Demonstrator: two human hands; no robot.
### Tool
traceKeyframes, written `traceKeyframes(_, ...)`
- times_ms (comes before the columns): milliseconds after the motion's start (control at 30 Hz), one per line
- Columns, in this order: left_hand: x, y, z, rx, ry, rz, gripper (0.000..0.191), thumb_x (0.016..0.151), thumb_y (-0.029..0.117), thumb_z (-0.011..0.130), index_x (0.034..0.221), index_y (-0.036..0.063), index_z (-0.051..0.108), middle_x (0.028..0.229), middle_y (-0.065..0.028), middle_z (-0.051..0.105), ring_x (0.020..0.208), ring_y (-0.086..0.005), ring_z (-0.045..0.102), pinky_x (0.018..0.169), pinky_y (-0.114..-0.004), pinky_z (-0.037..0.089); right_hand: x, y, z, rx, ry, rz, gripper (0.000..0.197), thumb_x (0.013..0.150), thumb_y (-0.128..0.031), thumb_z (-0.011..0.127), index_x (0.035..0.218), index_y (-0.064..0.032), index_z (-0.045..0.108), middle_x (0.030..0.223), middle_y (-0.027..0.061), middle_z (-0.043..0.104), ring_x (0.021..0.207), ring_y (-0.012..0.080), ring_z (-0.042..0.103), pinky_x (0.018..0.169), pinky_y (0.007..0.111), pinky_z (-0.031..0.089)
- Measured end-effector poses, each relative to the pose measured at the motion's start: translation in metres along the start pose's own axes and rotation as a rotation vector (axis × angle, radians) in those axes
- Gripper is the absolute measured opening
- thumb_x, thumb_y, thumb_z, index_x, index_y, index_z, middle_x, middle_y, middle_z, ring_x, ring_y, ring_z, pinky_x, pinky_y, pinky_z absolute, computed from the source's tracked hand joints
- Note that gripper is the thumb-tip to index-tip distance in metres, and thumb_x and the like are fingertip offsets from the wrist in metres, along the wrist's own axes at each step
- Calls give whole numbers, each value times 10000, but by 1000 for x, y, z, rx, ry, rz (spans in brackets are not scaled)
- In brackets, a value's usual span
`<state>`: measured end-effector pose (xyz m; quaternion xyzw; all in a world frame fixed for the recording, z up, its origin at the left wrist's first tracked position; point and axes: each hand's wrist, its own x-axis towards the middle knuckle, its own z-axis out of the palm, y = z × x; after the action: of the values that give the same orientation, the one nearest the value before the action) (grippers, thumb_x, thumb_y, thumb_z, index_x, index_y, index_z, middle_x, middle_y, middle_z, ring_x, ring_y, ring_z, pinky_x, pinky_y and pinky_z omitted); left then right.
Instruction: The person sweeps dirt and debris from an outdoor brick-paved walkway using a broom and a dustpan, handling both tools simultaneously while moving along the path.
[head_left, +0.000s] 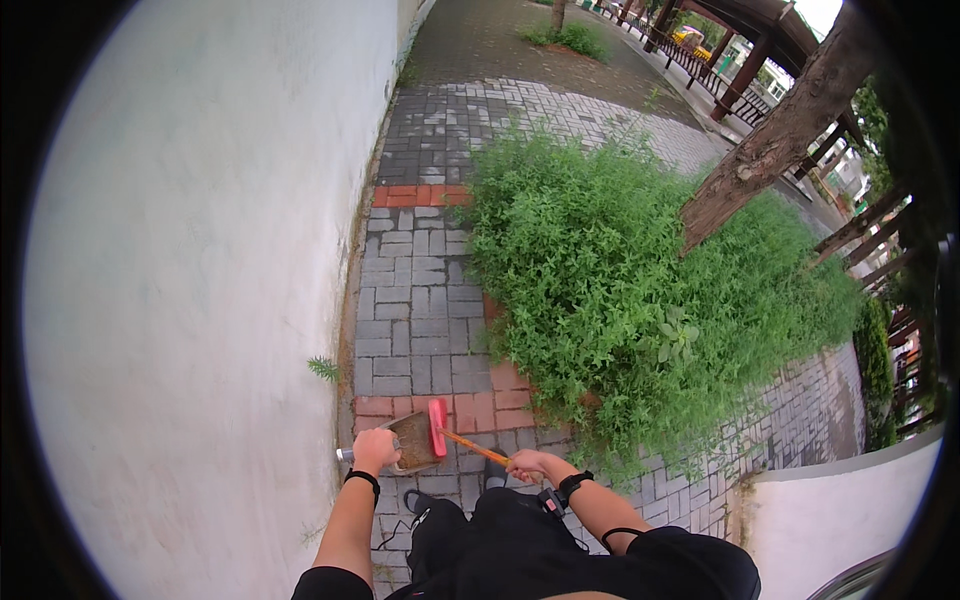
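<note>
My left hand (375, 450) grips the handle (345, 454) of a dustpan, close to the white wall. The dustpan (414, 439) has a worn, brownish inside, and its near side is partly hidden by the hand. At its right edge stands the red head of a broom (438, 427); whether it touches the pan I cannot tell. My right hand (529, 466) is closed around the broom's orange-brown stick (476, 448), which slants down to the right from the head. Both tools are just ahead of my feet, over the paving.
A tall white wall (210, 262) runs along the left. Grey paving bricks (420, 322) with red brick bands (424, 196) lead ahead. Dense green plants (585, 277) and a leaning tree trunk (765, 142) stand at the right. A low white wall (847, 495) is at the lower right.
</note>
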<state>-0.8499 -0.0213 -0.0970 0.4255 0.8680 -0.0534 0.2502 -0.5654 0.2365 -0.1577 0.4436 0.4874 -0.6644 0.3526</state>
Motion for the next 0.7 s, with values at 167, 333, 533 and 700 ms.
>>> traceKeyframes(167,-4,-9,-1,-21,22,-16,414,680,406,732,1034,192,732,919,-126,712,853,-295,687,785,-410,552,-15,-4,1,199,-210,75,48,897,-99,559,869,-60,552,588,-33,466,445,23,416,376,177,348)
traceKeyframes(333,-6,-8,-5,32,11,16,358,680,401,716,956,175,743,891,-126,713,839,-294,688,770,-414,552,-46,-12,-34,72,-93,-38,96,858,-65,580,942,-24,605,595,2,507,433,66,434,378,231,361)
traceKeyframes(533,-3,-8,-2,9,32,20,327,683,396,715,921,174,745,873,-119,710,836,-298,686,760,-416,552,-2,8,-28,-648,344,-96,177,770,-127,591,836,6,689,686,128,651,580,239,632,528,370,512)
traceKeyframes(700,-1,-10,-14,-21,40,15,320,696,385,715,926,165,742,881,-117,711,839,-297,686,761,-414,553,13,-6,1,-1039,354,-111,260,764,-190,556,837,14,699,782,206,694,693,266,708,620,380,554)
